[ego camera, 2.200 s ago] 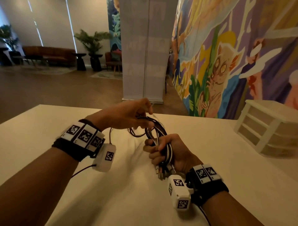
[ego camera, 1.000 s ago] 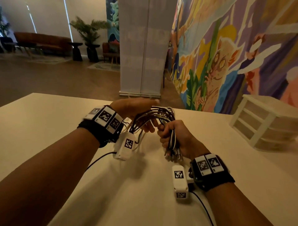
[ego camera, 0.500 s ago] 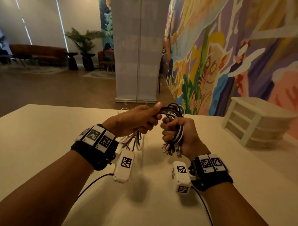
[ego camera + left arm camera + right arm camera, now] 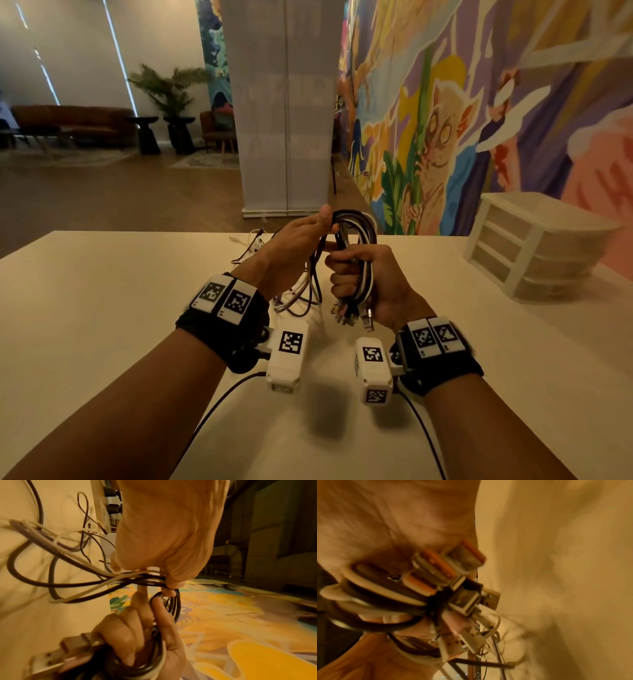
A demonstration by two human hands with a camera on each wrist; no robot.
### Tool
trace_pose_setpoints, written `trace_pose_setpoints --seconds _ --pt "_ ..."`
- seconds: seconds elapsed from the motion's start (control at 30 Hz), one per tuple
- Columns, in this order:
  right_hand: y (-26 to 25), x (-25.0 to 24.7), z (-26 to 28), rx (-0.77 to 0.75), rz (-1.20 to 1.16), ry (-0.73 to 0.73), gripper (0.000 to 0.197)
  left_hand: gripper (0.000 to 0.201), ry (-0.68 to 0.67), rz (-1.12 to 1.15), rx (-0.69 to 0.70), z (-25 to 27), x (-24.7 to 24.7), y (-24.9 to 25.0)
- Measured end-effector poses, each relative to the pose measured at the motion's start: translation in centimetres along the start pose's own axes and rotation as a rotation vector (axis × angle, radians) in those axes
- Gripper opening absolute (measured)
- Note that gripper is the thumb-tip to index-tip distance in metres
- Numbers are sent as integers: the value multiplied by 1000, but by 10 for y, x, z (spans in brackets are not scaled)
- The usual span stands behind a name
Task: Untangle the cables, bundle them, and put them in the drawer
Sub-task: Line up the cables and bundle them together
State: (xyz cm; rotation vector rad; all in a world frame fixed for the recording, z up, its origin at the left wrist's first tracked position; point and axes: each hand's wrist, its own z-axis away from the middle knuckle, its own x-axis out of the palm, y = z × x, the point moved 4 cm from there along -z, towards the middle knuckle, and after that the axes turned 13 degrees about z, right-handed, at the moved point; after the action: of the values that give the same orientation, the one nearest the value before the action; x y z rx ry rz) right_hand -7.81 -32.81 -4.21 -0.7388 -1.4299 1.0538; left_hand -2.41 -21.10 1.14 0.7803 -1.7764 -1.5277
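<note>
gripping a folded bundle of cables (image 4: 356, 270) in a fist above the table (image 4: 102, 308), the right hand (image 4: 370, 284) has its fingers wrapped round the black and white strands, with the usb plugs (image 4: 352, 313) poking out below the palm. the left hand (image 4: 291, 250) sits just beside it, thumb up and fingers curled, pinching the strands at the top loop of the same bundle — in the left wrist view those strands pass between its thumb and fingertips (image 4: 173, 584). looser cable ends (image 4: 298, 298) hang down from the left hand onto the table, and a few more trail off behind it. the right wrist view is blurred, showing only a cluster of plugs (image 4: 453, 577) against the palm. a white drawer unit (image 4: 527, 246) stands on the table, well apart to the right — its drawers look pushed in.
</note>
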Motion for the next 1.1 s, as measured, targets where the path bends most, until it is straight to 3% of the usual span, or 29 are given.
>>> trace_pose_setpoints --seconds 0.07,0.13,0.27,0.43,0.57,0.63,0.7,0.77,0.83,0.9,0.97,1.1 --pt "1 -2 0 3 133 58 24 57 -5 -33 -27 -2 -2 -1" --pt "3 -3 -2 -17 324 150 11 57 -6 -70 -29 -5 -3 -1" --pt "7 -6 -4 -69 586 382 12 49 48 -292 26 -12 -6 -6" --pt "10 4 -2 -70 414 292 13 53 49 -652 5 -13 -6 -2" --pt "7 7 0 -114 455 309 12 51 -62 -547 -18 -11 1 3" --pt "8 7 0 -98 477 341 21 53 -96 -545 -43 -9 -4 1" --pt "9 5 2 -48 465 349 24 46 -85 -604 26 -8 -13 8" --pt "10 0 2 3 459 342 23 34 47 -637 151 -8 -24 25" --pt "11 -4 1 14 455 349 23 50 121 -632 278 -6 -31 44" --pt "12 -1 -4 -15 485 358 24 66 -27 -733 291 -7 -20 53" --pt "13 5 -9 -41 513 358 24 75 -179 -986 287 -11 -3 54" --pt "14 7 -9 -69 560 382 24 67 -315 -1365 351 -19 23 54"
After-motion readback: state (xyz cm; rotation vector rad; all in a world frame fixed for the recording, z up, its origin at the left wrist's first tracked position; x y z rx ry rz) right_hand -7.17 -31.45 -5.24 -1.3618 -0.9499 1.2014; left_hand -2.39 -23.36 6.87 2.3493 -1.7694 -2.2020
